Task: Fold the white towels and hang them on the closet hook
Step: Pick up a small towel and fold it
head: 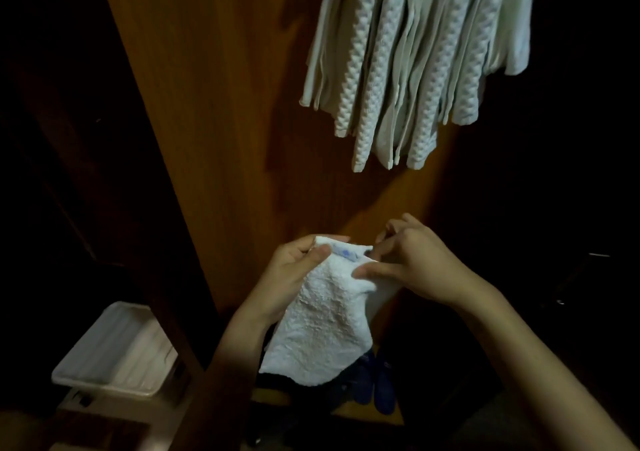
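dim floor (31,430), white tray (114,350), blue slippers (374,388)

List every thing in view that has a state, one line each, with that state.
white towel: partly folded, held up by its top edge, lower part hanging free.
left hand: grips the towel's top left corner.
right hand: pinches the towel's top right edge.
hanging towels: bunched, draped against the wooden closet panel; hook not visible.
white plastic bin: open, contents unclear.
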Demonstrator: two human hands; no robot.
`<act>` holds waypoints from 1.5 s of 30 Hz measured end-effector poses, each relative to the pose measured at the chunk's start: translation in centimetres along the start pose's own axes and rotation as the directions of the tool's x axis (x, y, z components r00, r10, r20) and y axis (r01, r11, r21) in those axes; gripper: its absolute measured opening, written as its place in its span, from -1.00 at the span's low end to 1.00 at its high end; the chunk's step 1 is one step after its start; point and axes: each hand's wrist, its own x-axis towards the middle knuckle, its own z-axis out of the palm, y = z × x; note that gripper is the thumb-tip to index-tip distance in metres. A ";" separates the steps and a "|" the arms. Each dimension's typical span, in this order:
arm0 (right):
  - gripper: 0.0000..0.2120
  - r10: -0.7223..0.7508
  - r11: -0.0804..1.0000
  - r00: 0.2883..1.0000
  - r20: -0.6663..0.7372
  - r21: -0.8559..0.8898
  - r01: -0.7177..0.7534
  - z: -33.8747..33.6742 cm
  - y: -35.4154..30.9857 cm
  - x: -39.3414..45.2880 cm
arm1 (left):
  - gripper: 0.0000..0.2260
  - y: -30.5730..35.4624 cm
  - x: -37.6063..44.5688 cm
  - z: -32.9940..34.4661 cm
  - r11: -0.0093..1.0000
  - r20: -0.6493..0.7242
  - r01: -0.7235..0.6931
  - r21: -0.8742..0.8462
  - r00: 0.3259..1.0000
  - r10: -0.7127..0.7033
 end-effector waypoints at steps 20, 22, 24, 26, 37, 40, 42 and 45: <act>-0.84 0.216 0.824 0.965 -0.151 0.558 -0.097 1.8 -0.1 -2.0 | -0.77 -3.1 -1.5 -4.8 0.999 -0.176 -0.032 0.041 0.984 0.039; -0.86 0.254 0.855 0.961 -0.113 0.490 -0.169 2.2 0.1 -2.1 | -0.76 -3.2 -1.4 -4.7 0.998 -0.155 0.025 0.057 0.988 -0.016; -0.86 0.295 0.913 0.946 -0.138 0.334 -0.236 2.6 0.6 -2.1 | -0.74 -3.4 -1.2 -4.6 0.995 -0.131 0.069 0.066 0.990 -0.060; -0.84 0.277 0.935 0.946 -0.166 0.273 -0.226 2.6 0.7 -2.3 | -0.72 -3.5 -1.3 -4.6 0.994 -0.120 0.089 0.063 0.990 -0.081; -0.74 0.025 1.000 0.986 0.165 0.012 -0.027 2.6 -2.7 -2.3 | -0.82 -2.7 -0.8 -4.0 0.961 -0.198 0.096 0.259 0.979 -0.044; -0.72 -0.047 0.998 0.965 0.257 -0.027 0.056 2.1 -3.7 -2.1 | -0.79 -2.3 -0.6 -3.8 0.935 -0.190 0.071 0.348 0.982 -0.003; -0.77 -0.046 0.994 0.972 0.230 -0.082 0.066 1.6 -3.9 -2.0 | -0.79 -2.0 -0.7 -3.8 0.929 -0.158 0.036 0.367 0.987 0.024; -0.79 -0.034 0.996 0.969 0.244 -0.076 0.054 1.1 -3.3 -2.0 | -0.79 -1.4 -0.9 -4.0 0.919 -0.123 -0.004 0.395 0.991 0.058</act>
